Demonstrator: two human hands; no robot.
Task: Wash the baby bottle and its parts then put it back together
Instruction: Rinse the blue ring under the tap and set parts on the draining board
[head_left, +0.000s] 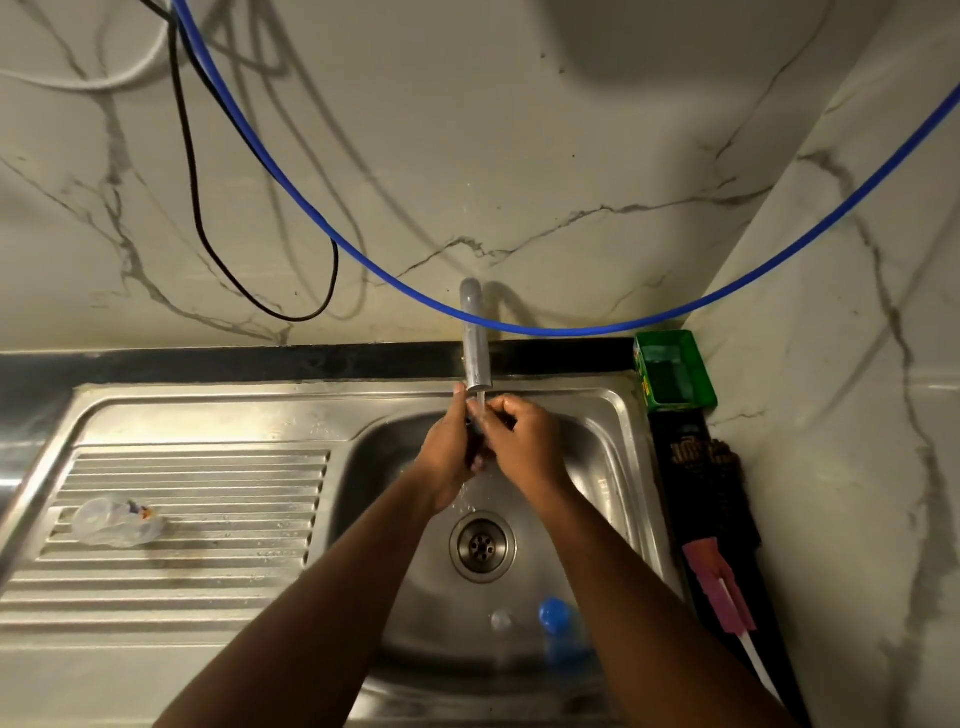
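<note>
Both hands (488, 441) meet under tap (477, 343) — grip state unclear (small dark item hidden); basin (597, 467) roomy.

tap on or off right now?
On. A thin stream of water falls from the tap spout onto both hands, the left hand and right hand, held together over the sink.

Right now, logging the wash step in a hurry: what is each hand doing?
Left hand: curled round a small dark part under the tap; what it is cannot be told.
Right hand: fingers curled onto that same part.
</note>
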